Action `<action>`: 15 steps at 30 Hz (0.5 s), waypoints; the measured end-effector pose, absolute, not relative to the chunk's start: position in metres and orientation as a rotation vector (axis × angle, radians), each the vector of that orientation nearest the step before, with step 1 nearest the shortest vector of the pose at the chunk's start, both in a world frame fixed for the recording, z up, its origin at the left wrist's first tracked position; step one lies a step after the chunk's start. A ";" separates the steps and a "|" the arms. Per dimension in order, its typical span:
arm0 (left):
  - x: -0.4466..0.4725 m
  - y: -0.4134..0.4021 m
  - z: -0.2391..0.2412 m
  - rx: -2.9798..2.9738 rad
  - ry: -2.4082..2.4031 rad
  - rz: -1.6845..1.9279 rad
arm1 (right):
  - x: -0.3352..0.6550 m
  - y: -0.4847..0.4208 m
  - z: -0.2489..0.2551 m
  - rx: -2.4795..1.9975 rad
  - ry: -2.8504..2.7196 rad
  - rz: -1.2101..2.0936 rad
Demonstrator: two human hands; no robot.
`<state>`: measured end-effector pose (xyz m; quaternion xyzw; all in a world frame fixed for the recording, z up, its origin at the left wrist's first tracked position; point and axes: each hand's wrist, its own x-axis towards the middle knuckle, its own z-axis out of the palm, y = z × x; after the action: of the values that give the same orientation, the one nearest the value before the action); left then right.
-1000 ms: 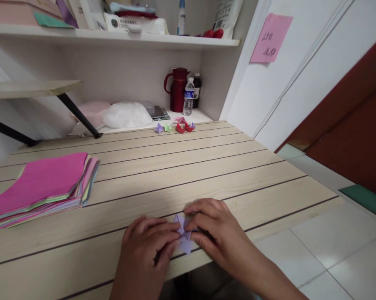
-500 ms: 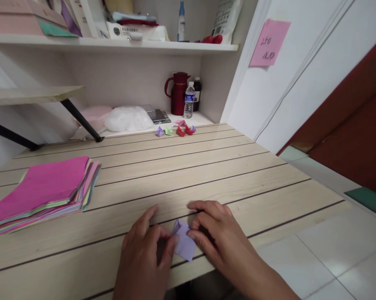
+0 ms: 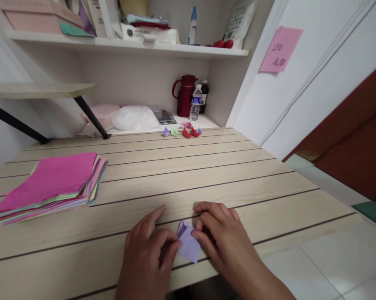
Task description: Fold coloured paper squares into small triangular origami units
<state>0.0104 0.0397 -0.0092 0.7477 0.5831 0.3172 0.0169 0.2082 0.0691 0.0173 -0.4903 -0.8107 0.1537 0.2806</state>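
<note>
Two hands pinching one small folded lilac paper (image 3: 189,246) at table (image 3: 206,175) near edge, left hand (image 3: 147,254) and right hand (image 3: 221,239) gripping opposite sides, coloured paper stack (image 3: 53,183) farther left, tiny folded pieces (image 3: 182,132) at far edge, red jug (image 3: 184,95) behind

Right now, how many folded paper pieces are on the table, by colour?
Purple: 3, one between the left hand and right hand, two at the back
Green: 1
Red: 2
Pink: 1
Total: 7
</note>
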 end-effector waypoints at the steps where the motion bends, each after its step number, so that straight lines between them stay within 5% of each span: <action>1: 0.009 0.039 -0.010 2.326 1.810 0.981 | 0.209 0.069 0.017 -1.312 -2.171 0.422; 15: 0.026 0.041 -0.001 2.375 1.987 0.863 | 0.201 0.070 0.011 -1.323 -2.173 0.221</action>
<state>0.0256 0.0412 -0.0009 0.7382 0.6178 0.2684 -0.0365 0.2015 0.0696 0.0107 -0.4959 -0.8144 0.0828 0.2898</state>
